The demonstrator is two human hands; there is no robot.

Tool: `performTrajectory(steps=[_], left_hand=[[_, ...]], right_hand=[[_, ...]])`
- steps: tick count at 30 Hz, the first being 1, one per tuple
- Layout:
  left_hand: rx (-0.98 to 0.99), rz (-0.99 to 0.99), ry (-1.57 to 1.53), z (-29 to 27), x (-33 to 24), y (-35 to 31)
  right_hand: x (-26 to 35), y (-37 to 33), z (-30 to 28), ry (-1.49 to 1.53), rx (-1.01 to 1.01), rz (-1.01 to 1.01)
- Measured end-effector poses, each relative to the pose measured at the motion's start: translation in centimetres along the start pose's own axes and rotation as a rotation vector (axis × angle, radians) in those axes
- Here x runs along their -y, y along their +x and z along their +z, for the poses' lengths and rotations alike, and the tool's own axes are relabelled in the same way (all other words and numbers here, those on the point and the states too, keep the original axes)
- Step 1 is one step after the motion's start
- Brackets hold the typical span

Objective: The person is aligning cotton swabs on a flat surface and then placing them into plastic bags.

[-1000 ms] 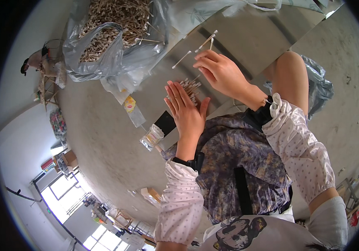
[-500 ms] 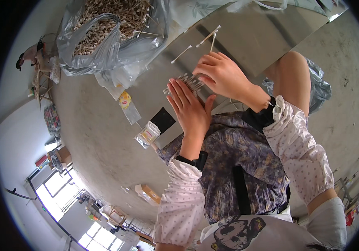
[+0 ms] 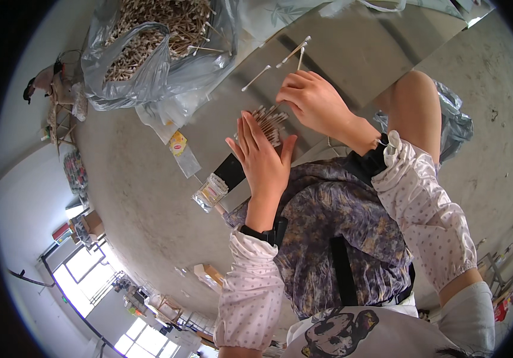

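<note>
Left hand (image 3: 262, 160) stretched wide, fingers straight, thumb splayed, along the cotton swab pile (image 3: 271, 123) on my grey tabletop (image 3: 364, 56), prob. so it won't roll. R. hand (image 3: 315, 102) curled, fingertips nearly together at the pile's far edge; can't tell if I've got one. Loose swabs (image 3: 256, 79) just beyond; big swab bag (image 3: 149, 92) farther left, prob. for reach.

- Head view looks from above, facing steeply down.
- Fairly near left hand (image 3: 263, 161), right hand (image 3: 317, 104) and table (image 3: 367, 59).
- Wide fisheye, bending edges.
</note>
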State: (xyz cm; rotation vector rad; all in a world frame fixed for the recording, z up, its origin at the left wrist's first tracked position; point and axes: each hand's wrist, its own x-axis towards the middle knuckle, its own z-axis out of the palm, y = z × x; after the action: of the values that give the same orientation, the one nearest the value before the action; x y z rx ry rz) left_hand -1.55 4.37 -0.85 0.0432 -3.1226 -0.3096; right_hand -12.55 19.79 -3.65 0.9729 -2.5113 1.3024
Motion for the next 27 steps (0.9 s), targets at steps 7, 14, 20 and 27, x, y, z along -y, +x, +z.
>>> performTrajectory(steps=[7, 14, 20, 27], left_hand=[[0.046, 0.007, 0.017, 0.2, 0.0, -0.8], [0.014, -0.001, 0.046, 1.2, -0.4, -1.3], [-0.016, -0.009, 0.053, 1.5, -0.2, -0.7], [-0.053, 0.014, 0.061, 1.4, 0.4, 1.0]], right_hand=[[0.4, -0.1, 0.8, 0.025, 0.015, -0.004], [1.0, 0.0, 0.6, 0.067, -0.002, -0.004], [0.9, 0.0, 0.6, 0.072, -0.017, 0.006], [0.8, 0.0, 0.6, 0.085, -0.013, 0.017]])
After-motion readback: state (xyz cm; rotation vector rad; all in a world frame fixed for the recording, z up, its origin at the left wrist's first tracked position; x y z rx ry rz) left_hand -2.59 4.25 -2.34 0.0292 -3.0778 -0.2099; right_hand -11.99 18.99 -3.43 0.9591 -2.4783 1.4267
